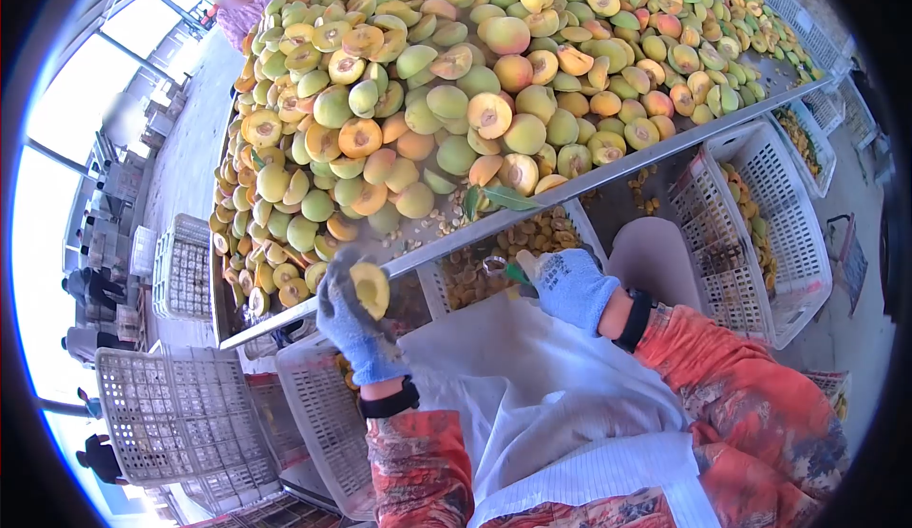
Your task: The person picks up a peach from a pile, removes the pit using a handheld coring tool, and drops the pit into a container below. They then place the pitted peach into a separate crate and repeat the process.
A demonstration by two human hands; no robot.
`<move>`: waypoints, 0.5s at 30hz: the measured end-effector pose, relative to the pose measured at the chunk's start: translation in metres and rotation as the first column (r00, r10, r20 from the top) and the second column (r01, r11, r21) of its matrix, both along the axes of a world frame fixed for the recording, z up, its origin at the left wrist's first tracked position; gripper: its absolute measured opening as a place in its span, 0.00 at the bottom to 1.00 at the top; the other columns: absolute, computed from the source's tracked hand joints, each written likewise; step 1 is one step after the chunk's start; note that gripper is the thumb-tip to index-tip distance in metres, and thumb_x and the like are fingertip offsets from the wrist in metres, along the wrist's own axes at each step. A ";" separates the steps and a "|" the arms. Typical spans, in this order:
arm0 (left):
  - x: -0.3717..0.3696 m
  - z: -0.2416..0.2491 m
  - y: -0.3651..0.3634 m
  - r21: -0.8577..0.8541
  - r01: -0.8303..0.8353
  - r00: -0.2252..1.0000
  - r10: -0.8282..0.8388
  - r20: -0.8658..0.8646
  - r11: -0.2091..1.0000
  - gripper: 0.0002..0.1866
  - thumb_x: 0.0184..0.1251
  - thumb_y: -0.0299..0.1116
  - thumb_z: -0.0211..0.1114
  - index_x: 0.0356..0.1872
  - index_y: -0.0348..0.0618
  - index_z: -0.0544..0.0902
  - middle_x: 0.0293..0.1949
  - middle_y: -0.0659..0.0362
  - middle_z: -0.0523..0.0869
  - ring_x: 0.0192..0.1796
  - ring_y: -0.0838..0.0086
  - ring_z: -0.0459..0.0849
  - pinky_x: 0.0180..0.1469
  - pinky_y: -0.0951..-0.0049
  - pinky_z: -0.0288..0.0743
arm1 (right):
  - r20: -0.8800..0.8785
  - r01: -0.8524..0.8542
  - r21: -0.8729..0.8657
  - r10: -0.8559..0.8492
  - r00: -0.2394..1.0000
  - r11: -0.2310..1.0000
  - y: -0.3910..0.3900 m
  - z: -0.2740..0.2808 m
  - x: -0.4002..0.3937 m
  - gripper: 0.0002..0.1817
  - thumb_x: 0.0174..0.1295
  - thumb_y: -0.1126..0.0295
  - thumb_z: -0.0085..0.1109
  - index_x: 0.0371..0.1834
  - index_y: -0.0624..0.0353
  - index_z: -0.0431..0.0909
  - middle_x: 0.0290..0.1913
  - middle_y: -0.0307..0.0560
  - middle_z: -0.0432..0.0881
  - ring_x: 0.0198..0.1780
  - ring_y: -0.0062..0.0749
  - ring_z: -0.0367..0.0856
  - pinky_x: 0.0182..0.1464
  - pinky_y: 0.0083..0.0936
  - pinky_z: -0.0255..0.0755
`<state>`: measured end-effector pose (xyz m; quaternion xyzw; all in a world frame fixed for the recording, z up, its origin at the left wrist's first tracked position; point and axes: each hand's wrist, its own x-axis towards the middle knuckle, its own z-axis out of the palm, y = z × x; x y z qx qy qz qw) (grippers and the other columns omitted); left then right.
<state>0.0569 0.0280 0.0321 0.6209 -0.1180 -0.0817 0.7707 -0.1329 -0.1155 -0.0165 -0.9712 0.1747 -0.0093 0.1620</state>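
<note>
My left hand, in a blue and grey glove, is closed on a peach half. Its yellow cut face and central hollow are turned toward the camera. This hand is by the near metal rim of the table, at the lower left of the fruit. My right hand, gloved alike, grips a pitting tool with a green handle and a small metal loop pointing left. A large heap of whole and halved peaches covers the table, and some halves still hold their stones.
A raised metal rim edges the table. Below it is a crate of small yellow-brown pieces. White plastic crates stand at left and right. Another person is behind the heap, top left. Leaves lie near the rim.
</note>
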 end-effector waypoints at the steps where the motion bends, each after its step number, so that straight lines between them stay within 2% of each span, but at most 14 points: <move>1: 0.024 -0.023 0.036 0.267 -0.091 0.934 -0.011 0.357 0.959 0.14 0.63 0.32 0.58 0.44 0.32 0.78 0.41 0.55 0.82 0.42 0.71 0.81 0.45 0.76 0.75 | 0.095 0.037 0.057 -0.043 0.995 0.998 -0.002 -0.004 -0.003 0.20 0.55 0.60 0.53 0.47 0.61 0.69 0.26 0.52 0.79 0.27 0.45 0.80 0.28 0.38 0.71; 2: 0.036 -0.025 0.064 0.342 -0.039 0.982 -0.027 0.187 0.939 0.14 0.60 0.28 0.60 0.46 0.32 0.78 0.43 0.53 0.81 0.44 0.70 0.80 0.47 0.74 0.75 | 0.189 0.069 0.118 -0.091 0.978 0.991 -0.003 -0.007 -0.002 0.20 0.56 0.57 0.53 0.45 0.61 0.69 0.25 0.53 0.79 0.27 0.46 0.79 0.28 0.40 0.71; 3: 0.051 -0.037 0.089 0.519 -0.023 0.956 -0.133 0.261 0.854 0.14 0.58 0.22 0.60 0.47 0.34 0.78 0.46 0.52 0.80 0.46 0.71 0.80 0.47 0.76 0.75 | 0.100 0.125 0.218 -0.149 0.984 0.968 -0.003 -0.001 -0.001 0.23 0.55 0.53 0.55 0.45 0.61 0.69 0.27 0.55 0.79 0.29 0.49 0.79 0.30 0.41 0.72; 4: 0.081 -0.067 0.118 0.611 -0.169 0.916 -0.105 0.387 0.773 0.16 0.57 0.20 0.60 0.49 0.36 0.77 0.46 0.53 0.80 0.45 0.74 0.80 0.47 0.79 0.74 | 0.102 0.124 0.232 -0.151 0.983 0.965 -0.001 -0.006 0.001 0.23 0.55 0.53 0.55 0.45 0.61 0.69 0.27 0.55 0.79 0.29 0.49 0.79 0.30 0.41 0.72; 6: 0.061 -0.029 0.077 0.539 -0.122 0.979 0.010 0.206 0.834 0.19 0.57 0.20 0.60 0.52 0.36 0.74 0.46 0.54 0.80 0.44 0.73 0.80 0.49 0.78 0.74 | 0.223 0.113 0.349 -0.200 0.954 0.930 0.005 -0.017 0.001 0.23 0.55 0.54 0.56 0.44 0.61 0.70 0.30 0.56 0.79 0.31 0.51 0.79 0.32 0.41 0.72; 7: 0.058 -0.024 0.052 0.500 0.001 0.991 -0.070 0.118 0.866 0.21 0.56 0.23 0.62 0.53 0.37 0.73 0.47 0.52 0.80 0.44 0.70 0.81 0.49 0.75 0.74 | 0.197 0.103 0.444 -0.209 0.958 0.890 0.006 -0.015 0.003 0.23 0.54 0.54 0.57 0.44 0.60 0.70 0.33 0.57 0.78 0.33 0.52 0.78 0.35 0.41 0.72; 8: 0.057 -0.022 0.023 0.445 0.128 0.986 -0.160 0.035 0.886 0.23 0.56 0.26 0.63 0.55 0.37 0.72 0.47 0.51 0.80 0.44 0.67 0.81 0.49 0.72 0.74 | 0.194 0.103 0.446 -0.209 0.959 0.889 0.006 -0.011 0.003 0.23 0.54 0.54 0.57 0.44 0.60 0.70 0.33 0.57 0.78 0.33 0.52 0.78 0.35 0.41 0.72; 9: 0.056 -0.023 -0.009 0.711 0.047 0.947 -0.257 0.191 0.702 0.26 0.55 0.30 0.64 0.57 0.38 0.69 0.47 0.48 0.80 0.44 0.63 0.82 0.49 0.69 0.74 | 0.174 0.094 0.503 -0.208 0.963 0.859 0.005 -0.006 0.003 0.22 0.54 0.54 0.57 0.44 0.60 0.71 0.33 0.57 0.78 0.33 0.53 0.78 0.35 0.41 0.71; 10: 0.053 -0.024 -0.041 0.882 -0.097 0.868 -0.395 0.301 0.461 0.30 0.54 0.34 0.65 0.59 0.39 0.67 0.48 0.46 0.80 0.45 0.59 0.82 0.49 0.65 0.73 | 0.155 0.090 0.556 -0.209 0.966 0.826 0.003 -0.002 0.000 0.22 0.54 0.54 0.57 0.44 0.59 0.71 0.33 0.57 0.78 0.34 0.53 0.78 0.35 0.41 0.71; 12: 0.038 -0.020 -0.100 0.986 -0.132 0.886 -0.435 0.164 0.103 0.34 0.52 0.41 0.66 0.60 0.41 0.65 0.47 0.45 0.79 0.46 0.55 0.81 0.49 0.62 0.73 | 0.163 0.109 0.563 -0.240 0.957 0.819 -0.003 0.001 -0.007 0.22 0.54 0.54 0.58 0.46 0.58 0.71 0.33 0.56 0.78 0.34 0.53 0.78 0.36 0.41 0.71; 13: 0.034 -0.031 -0.111 0.986 -0.130 0.877 -0.452 0.165 0.108 0.34 0.52 0.41 0.66 0.60 0.41 0.65 0.47 0.45 0.79 0.46 0.55 0.81 0.49 0.62 0.73 | 0.178 0.108 0.589 -0.258 0.950 0.801 -0.006 0.005 -0.011 0.23 0.54 0.55 0.58 0.46 0.58 0.71 0.34 0.56 0.78 0.34 0.53 0.78 0.36 0.40 0.71; 15: 0.032 -0.058 -0.129 0.934 -0.328 0.877 -0.322 0.358 0.146 0.34 0.49 0.41 0.68 0.57 0.41 0.65 0.49 0.47 0.78 0.50 0.57 0.79 0.50 0.61 0.72 | 0.216 0.091 0.637 -0.291 0.932 0.766 -0.010 0.009 -0.018 0.23 0.53 0.58 0.60 0.48 0.58 0.70 0.34 0.56 0.78 0.35 0.53 0.78 0.36 0.39 0.71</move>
